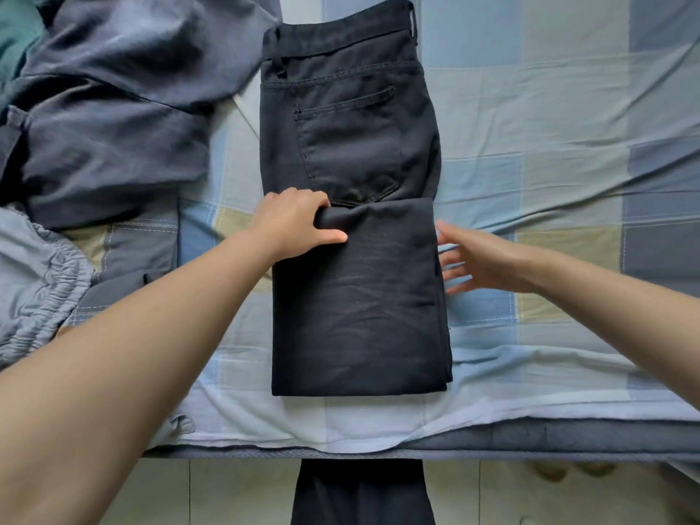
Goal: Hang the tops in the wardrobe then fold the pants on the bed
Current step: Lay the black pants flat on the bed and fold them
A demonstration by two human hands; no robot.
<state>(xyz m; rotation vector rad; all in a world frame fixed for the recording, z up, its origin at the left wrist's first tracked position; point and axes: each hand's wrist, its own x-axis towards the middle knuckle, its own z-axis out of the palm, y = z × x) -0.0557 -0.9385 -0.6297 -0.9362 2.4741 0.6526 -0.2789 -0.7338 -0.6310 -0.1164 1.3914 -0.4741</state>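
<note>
Black cloth: the black pants (356, 229) lie lengthwise down the middle of the bed (568, 126), waistband at the far end, back pocket up, legs already doubled back so a folded panel covers the near half.

Long axis: it runs straight away from the person, from the near mattress edge toward the far side; the fold line sits at the near edge and the panel's loose end lies just under the pocket.

Left hand (293, 225): at the panel's far left corner, fingers curled over the loose end and thumb pressed on top, pinching the cloth.

Right hand (481, 259): just beside the panel's right edge, fingers spread and straight, holding nothing; whether the fingertips touch the cloth I cannot tell.

Nearer hand: the left one is already on the pants, the right one a little short of them, so both bracket the panel from either side.

Step in hand: probably squaring the first fold before another fold toward the waistband; that would need the right hand to take the opposite corner so both ends travel together along the long axis.

Risk: lifting by one corner alone could skew the stack.

Around: a heap of grey garments (113, 108) lies to the left, a lighter piece with an elastic waist (45, 282) nearer the edge.
</note>
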